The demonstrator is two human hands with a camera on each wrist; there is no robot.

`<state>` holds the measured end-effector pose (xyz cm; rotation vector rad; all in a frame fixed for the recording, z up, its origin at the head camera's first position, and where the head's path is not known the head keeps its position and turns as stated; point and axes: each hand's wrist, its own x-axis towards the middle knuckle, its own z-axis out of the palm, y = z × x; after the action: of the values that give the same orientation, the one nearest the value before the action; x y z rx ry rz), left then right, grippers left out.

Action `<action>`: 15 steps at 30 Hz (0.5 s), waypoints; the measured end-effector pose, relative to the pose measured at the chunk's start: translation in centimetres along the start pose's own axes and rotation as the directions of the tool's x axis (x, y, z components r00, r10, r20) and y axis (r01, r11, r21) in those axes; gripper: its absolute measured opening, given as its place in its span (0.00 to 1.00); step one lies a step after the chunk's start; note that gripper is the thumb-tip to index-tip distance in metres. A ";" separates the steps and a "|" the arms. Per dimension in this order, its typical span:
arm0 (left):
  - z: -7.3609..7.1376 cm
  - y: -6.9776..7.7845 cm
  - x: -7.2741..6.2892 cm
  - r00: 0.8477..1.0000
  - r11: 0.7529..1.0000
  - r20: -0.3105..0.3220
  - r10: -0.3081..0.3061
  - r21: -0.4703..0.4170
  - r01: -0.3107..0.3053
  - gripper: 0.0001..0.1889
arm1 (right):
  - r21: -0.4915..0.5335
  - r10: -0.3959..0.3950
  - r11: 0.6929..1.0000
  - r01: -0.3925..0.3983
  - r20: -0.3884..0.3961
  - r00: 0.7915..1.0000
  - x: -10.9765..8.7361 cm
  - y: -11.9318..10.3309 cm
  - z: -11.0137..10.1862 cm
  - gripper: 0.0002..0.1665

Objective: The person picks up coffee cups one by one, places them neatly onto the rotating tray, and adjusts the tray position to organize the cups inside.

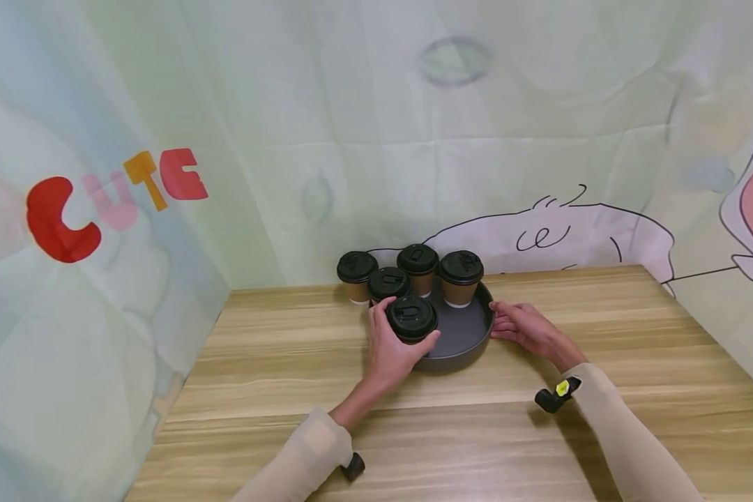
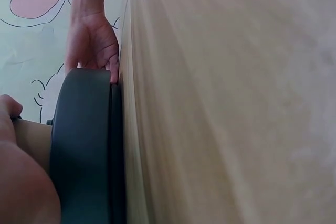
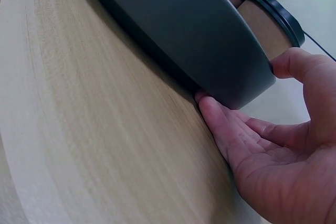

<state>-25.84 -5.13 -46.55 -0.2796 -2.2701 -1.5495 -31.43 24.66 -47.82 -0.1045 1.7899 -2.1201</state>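
Note:
A dark grey round pan (image 1: 454,359) with a low wall sits on the wooden table. My left hand (image 1: 394,352) grips a lidded paper coffee cup (image 1: 412,318) over the pan's left side, thumb and fingers around it just under the black lid. At the pan's right side, my right hand (image 1: 527,331) holds the wall, with the thumb (image 3: 291,62) on the rim and fingertips low at the base. One brown cup (image 1: 460,284) with a black lid stands inside the pan at the back. Close behind the held cup are more such cups, one partly hidden (image 1: 389,282).
A cup (image 1: 356,275) stands at the pan's back left, and another (image 1: 418,268) at its back. The wooden table (image 1: 276,369) ends at a printed cloth backdrop (image 1: 376,174) right behind the cups. More cloth hangs along the left and right sides.

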 end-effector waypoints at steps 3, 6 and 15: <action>0.1 0.0 -0.1 1.000 1.000 0.004 -0.020 0.012 0.020 0.51 | 0.001 -0.003 1.000 0.003 0.003 1.000 0.0 0.0 0.0 0.18; 0.2 0.0 -0.1 0.999 0.999 0.009 -0.032 0.025 0.031 0.51 | 0.001 -0.005 1.000 0.005 0.010 1.000 -0.1 0.0 -0.1 0.17; 0.3 0.0 -0.2 0.999 0.998 0.010 -0.049 0.040 0.048 0.51 | 0.005 -0.006 1.000 0.006 0.012 1.000 -0.1 0.0 -0.1 0.17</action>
<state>-25.73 -4.82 -46.71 -0.2243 -2.3292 -1.5280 -31.36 24.75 -47.83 -0.1215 1.7796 -2.1228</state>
